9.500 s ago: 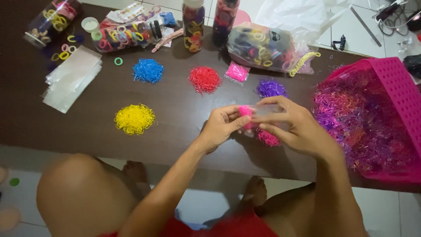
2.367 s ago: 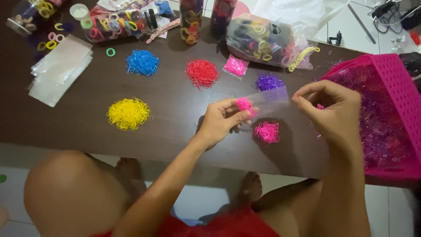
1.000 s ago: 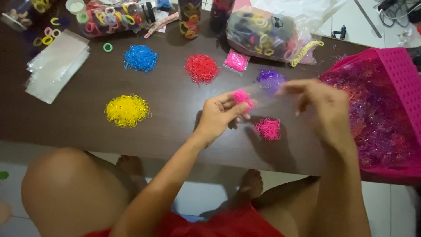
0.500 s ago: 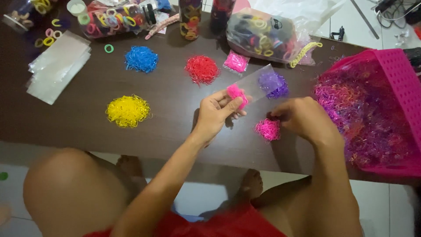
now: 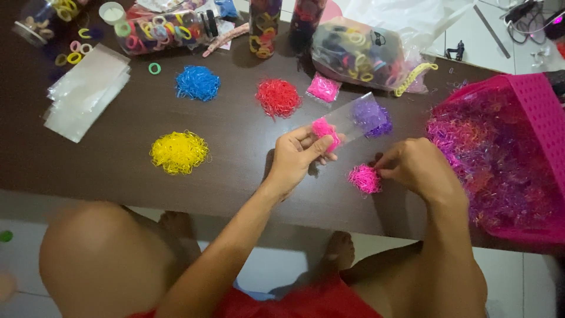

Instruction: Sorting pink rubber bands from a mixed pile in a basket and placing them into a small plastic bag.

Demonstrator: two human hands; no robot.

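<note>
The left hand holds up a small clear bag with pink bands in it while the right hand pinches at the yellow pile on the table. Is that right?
Not quite: the right hand pinches at the pink pile, not the yellow one. The yellow pile lies untouched, far to the other side. The left hand does hold the small clear bag with pink bands. The head view shows this.

On my dark table [image 5: 235,171] lie yellow [image 5: 178,152], blue [image 5: 198,83], red [image 5: 278,98] and purple [image 5: 372,116] band heaps, beside a pink basket [image 5: 538,112].
</note>
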